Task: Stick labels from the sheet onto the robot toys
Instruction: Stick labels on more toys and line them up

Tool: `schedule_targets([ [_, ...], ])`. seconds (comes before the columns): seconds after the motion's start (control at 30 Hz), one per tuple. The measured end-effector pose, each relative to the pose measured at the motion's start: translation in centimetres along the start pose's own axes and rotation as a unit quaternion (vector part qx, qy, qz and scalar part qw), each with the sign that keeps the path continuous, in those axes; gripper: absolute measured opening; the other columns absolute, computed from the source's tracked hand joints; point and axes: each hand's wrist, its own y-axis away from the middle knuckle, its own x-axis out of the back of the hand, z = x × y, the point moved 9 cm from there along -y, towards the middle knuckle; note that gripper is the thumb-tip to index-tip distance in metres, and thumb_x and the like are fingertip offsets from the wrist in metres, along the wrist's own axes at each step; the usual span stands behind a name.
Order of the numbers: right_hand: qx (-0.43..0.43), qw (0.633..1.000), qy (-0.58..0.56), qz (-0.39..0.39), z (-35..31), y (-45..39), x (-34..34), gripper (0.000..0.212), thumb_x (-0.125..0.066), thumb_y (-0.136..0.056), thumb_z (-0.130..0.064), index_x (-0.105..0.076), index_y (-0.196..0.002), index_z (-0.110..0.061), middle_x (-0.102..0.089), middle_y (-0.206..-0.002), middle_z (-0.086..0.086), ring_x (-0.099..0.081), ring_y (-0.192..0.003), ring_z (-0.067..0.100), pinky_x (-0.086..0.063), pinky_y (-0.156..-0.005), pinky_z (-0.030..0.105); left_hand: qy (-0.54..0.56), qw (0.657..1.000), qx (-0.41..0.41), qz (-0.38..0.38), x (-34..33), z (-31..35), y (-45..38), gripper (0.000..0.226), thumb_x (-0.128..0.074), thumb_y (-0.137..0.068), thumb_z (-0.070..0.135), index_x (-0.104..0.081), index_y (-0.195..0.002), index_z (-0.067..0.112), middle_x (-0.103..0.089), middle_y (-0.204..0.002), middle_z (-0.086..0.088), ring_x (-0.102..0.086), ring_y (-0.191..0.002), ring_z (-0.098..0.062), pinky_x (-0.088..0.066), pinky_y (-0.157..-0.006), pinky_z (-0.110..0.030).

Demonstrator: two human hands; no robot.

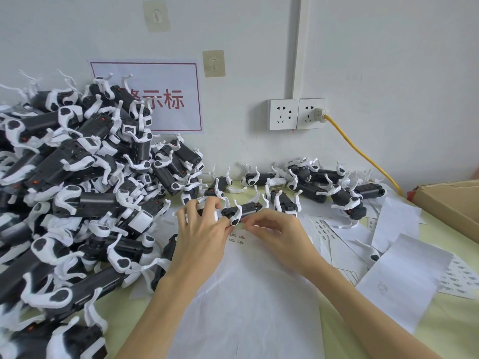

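robot toy [242,211] lay legs-up above label sheet [248,294], long axis left-right | left hand [201,224] grip clamped on its left end | right hand [274,229] pinched at its underside | cardboard box [451,200] contents unseen

We see bright, even, diffuse light, no single source in view. The pale grey painted wall [363,60] reads flat, without glare. Shadows are soft and faint beneath the two hands and under the heap of black-and-white plastic robot toys [64,182]. Wide-angle distortion bends the frame edges; toys at the lower left corner look stretched and smeared. The centre stays reasonably sharp; small print is unreadable.
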Motion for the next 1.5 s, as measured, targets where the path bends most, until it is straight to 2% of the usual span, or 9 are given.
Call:
schedule_targets([
  [0.13, -0.042, 0.993, -0.099, 0.056, 0.2, -0.2, 1.3, 0.005, -0.075, -0.096, -0.015, -0.079, -0.095, -0.018, -0.079, -0.1, -0.004, -0.074, -0.095, 0.011, -0.054, -0.085, 0.019, 0.043, 0.997, 0.069, 0.014, 0.5, -1.0, 0.0, 0.016, -0.077, -0.093, 0.026, -0.073, -0.101, 0.014, -0.057, -0.123, -0.015, -0.051, -0.097, -0.04, -0.043, -0.083, -0.052],
  [0.3, -0.121, 0.957, -0.251, 0.081, 1.4, -0.1, 1.6, 0.012, -0.074, -0.096, -0.011, -0.078, -0.108, -0.009, -0.078, -0.098, 0.003, -0.073, -0.091, 0.015, -0.059, -0.089, 0.028, 0.17, 0.961, 0.203, 0.083, 2.3, -3.4, -0.2, 0.063, -0.071, -0.075, -0.012, -0.059, -0.136, 0.0, -0.042, -0.135, -0.025, -0.039, -0.109, -0.033, -0.045, -0.092, -0.055],
  [0.43, -0.152, 0.926, -0.338, 0.071, 1.4, 0.0, 1.3, 0.015, -0.073, -0.096, -0.008, -0.077, -0.11, -0.008, -0.077, -0.1, 0.005, -0.072, -0.09, 0.018, -0.058, -0.082, 0.024, 0.312, 0.909, 0.252, 0.118, 2.5, -5.0, -0.1, 0.065, -0.071, -0.09, -0.009, -0.047, -0.149, -0.003, -0.037, -0.138, -0.022, -0.038, -0.12, -0.016, -0.029, -0.098, 0.001],
  [0.53, -0.151, 0.92, -0.355, 0.061, 0.8, 0.0, 1.2, 0.014, -0.074, -0.095, -0.008, -0.078, -0.108, -0.011, -0.075, -0.098, 0.005, -0.07, -0.087, 0.016, -0.058, -0.083, 0.025, 0.466, 0.808, 0.356, 0.052, -0.2, -5.6, 0.4, 0.058, -0.079, -0.093, 0.03, -0.058, -0.146, 0.017, -0.055, -0.138, -0.002, -0.055, -0.114, 0.007, -0.039, -0.101, -0.003],
  [0.63, -0.136, 0.924, -0.353, 0.056, -0.2, -0.1, 1.2, 0.014, -0.072, -0.096, -0.007, -0.078, -0.108, -0.011, -0.073, -0.095, 0.005, -0.068, -0.085, 0.016, -0.057, -0.085, 0.026, 0.622, 0.666, 0.411, 0.01, -2.6, -4.0, 1.1, 0.049, -0.09, -0.08, 0.049, -0.077, -0.115, 0.017, -0.078, -0.111, -0.002, -0.073, -0.106, -0.017, -0.06, -0.097, -0.037],
  [0.8, -0.094, 0.926, -0.359, 0.074, -1.8, -0.2, 2.2, 0.013, -0.073, -0.094, -0.008, -0.08, -0.101, -0.015, -0.073, -0.095, 0.009, -0.071, -0.091, 0.02, -0.059, -0.092, 0.028, 0.695, 0.589, 0.412, 0.009, -2.7, -2.1, 1.1, 0.052, -0.086, -0.076, 0.044, -0.075, -0.105, 0.002, -0.076, -0.095, -0.013, -0.073, -0.086, -0.022, -0.065, -0.086, -0.036],
  [0.97, -0.068, 0.932, -0.341, 0.102, -2.3, -0.3, 3.2, 0.015, -0.072, -0.094, -0.007, -0.075, -0.109, -0.006, -0.073, -0.096, 0.009, -0.07, -0.091, 0.022, -0.057, -0.097, 0.032, 0.67, 0.638, 0.363, -0.111, -2.7, 0.4, 1.0, 0.074, -0.093, -0.06, 0.05, -0.064, -0.128, 0.039, -0.077, -0.111, -0.005, -0.073, -0.111, -0.025, -0.05, -0.109, -0.043],
  [1.1, -0.072, 0.94, -0.321, 0.091, -2.4, -0.2, 2.9, 0.011, -0.073, -0.095, -0.009, -0.078, -0.104, -0.013, -0.074, -0.096, 0.009, -0.07, -0.088, 0.02, -0.056, -0.089, 0.026, 0.678, 0.655, 0.31, -0.126, -2.4, 2.5, 0.9, 0.082, -0.089, -0.073, 0.042, -0.045, -0.137, 0.07, -0.075, -0.119, -0.003, -0.073, -0.112, -0.015, -0.051, -0.098, -0.029],
  [1.5, -0.034, 0.964, -0.25, 0.078, -3.1, -0.1, 2.3, 0.01, -0.077, -0.093, -0.011, -0.076, -0.099, -0.004, -0.078, -0.094, 0.015, -0.075, -0.087, 0.021, -0.058, -0.084, 0.025, 0.665, 0.686, 0.284, -0.076, -1.6, 1.1, 0.3, 0.076, -0.081, -0.09, 0.029, -0.044, -0.143, 0.068, -0.077, -0.116, -0.008, -0.071, -0.118, -0.022, -0.051, -0.108, -0.039],
])
